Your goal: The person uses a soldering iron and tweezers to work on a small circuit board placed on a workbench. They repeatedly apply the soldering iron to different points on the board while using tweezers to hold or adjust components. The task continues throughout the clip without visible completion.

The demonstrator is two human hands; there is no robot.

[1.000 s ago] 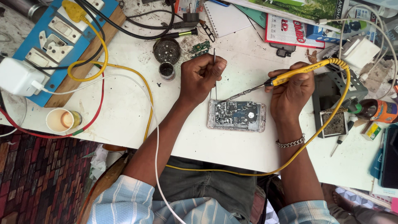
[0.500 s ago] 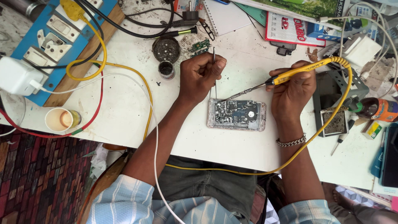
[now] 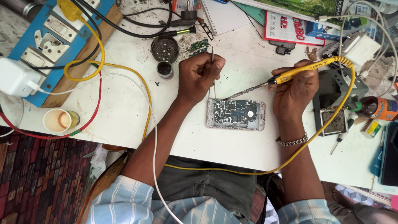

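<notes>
An opened phone (image 3: 236,115) lies flat on the white table (image 3: 124,108), its circuit board exposed. My left hand (image 3: 200,76) pinches thin metal tweezers (image 3: 212,70) that point down at the board's upper left edge. My right hand (image 3: 295,89) grips a yellow-handled soldering iron (image 3: 290,74); its metal tip reaches left to the same upper left spot on the board. A yellow cord (image 3: 331,120) loops from the iron's handle around my right wrist and across the table's near edge. A metal chain bracelet sits on my right wrist.
A blue switchboard (image 3: 45,37) on a wood plank with a white charger (image 3: 14,76) lies at the far left. A paper cup (image 3: 58,120), a round dark tin (image 3: 164,49), a small pot (image 3: 165,69), a notebook (image 3: 224,14), booklets, a sponge tray (image 3: 333,121) and a brown bottle (image 3: 375,108) ring the work spot.
The iron's tip has dropped closer to the board's upper left corner beside the tweezers. Both hands otherwise stay where they were; the view has shifted slightly.
</notes>
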